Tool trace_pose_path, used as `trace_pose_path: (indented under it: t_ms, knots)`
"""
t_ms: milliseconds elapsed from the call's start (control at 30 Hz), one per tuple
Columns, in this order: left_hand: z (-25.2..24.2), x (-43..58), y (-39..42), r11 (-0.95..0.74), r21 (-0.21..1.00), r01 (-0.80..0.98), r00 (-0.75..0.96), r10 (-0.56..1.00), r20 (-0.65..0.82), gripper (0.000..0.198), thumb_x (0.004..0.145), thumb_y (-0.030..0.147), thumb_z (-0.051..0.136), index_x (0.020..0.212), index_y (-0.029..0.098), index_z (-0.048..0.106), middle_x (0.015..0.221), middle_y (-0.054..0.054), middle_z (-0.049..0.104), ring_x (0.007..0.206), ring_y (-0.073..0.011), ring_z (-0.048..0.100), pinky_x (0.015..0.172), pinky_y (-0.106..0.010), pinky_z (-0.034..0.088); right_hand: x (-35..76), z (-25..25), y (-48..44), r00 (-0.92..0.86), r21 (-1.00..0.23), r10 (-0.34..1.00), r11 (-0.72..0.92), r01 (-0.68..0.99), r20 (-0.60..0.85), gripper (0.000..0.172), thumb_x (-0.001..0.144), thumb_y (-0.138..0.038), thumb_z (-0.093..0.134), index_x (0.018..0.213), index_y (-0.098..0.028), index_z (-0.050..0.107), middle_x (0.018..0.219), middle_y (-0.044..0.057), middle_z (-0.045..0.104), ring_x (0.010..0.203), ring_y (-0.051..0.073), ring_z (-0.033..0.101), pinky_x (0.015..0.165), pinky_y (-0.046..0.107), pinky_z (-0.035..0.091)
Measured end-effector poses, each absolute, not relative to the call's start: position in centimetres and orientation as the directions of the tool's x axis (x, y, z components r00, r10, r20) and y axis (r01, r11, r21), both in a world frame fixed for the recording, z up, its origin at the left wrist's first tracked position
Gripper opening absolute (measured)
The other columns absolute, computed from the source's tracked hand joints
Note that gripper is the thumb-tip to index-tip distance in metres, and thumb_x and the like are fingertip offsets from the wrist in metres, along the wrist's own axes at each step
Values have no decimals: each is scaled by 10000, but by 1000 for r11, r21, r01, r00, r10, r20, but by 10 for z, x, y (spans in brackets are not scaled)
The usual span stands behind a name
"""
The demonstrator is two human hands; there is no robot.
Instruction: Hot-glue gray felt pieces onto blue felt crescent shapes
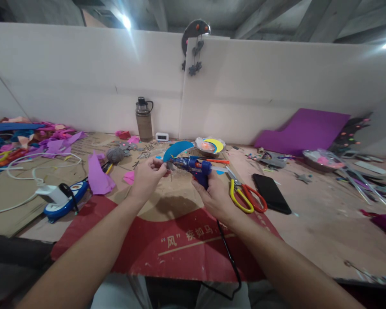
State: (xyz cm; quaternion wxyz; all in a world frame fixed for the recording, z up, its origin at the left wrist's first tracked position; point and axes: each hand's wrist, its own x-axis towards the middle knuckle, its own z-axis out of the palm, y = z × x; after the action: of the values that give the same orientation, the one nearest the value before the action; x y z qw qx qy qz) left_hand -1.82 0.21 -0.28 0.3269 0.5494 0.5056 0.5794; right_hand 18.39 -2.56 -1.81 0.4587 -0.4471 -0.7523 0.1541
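Note:
My right hand point(214, 191) is wrapped round the handle of a blue glue gun point(197, 167), its nozzle pointing left. A black cord point(227, 244) runs down from it over the table edge. My left hand point(152, 174) is closed in a pinch on a curved blue crescent-shaped piece point(178, 149), holding it up by its lower end. The nozzle meets or nearly meets that end; I cannot tell whether they touch. Something small and grey shows by the left fingertips, too small to name. Beneath both hands lies red and brown cardboard point(186, 253).
Scissors point(241, 195) and a black phone point(270, 193) lie to the right. Behind stand a bottle point(144, 120), a small white clock point(161, 137) and a bowl point(209, 152) with a yellow crescent. At left are a blue power strip point(79, 193), grey yarn point(115, 154) and purple scraps point(99, 178).

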Motion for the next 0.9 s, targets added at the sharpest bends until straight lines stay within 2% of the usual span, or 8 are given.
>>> trace_pose_path:
  t_ms: [267, 600, 900]
  knots:
    - [-2, -18, 2, -279, 945, 168, -179, 934, 308, 182, 723, 331, 658, 735, 167, 581, 639, -56, 700, 618, -205, 703, 588, -293, 562, 185, -14, -28, -171, -636, 818, 542, 550, 549, 354, 877, -333, 501, 1189, -169, 471, 1050, 139, 636, 931, 267, 611, 843, 446, 495]
    - [-1, -18, -1, -272, 951, 146, -184, 937, 296, 188, 721, 325, 662, 762, 165, 573, 661, -61, 710, 644, -216, 710, 608, -306, 570, 188, -11, -28, -165, -647, 833, 521, 557, 529, 372, 872, -329, 505, 1201, -158, 478, 1091, 155, 620, 1055, 302, 568, 902, 471, 456]
    - [-1, -18, -2, -281, 948, 151, -189, 933, 307, 211, 710, 347, 680, 763, 158, 602, 666, -68, 712, 633, -213, 707, 601, -301, 570, 187, -10, -28, -156, -653, 822, 536, 535, 548, 370, 869, -335, 517, 1201, -176, 483, 1066, 130, 629, 995, 275, 581, 901, 459, 460]
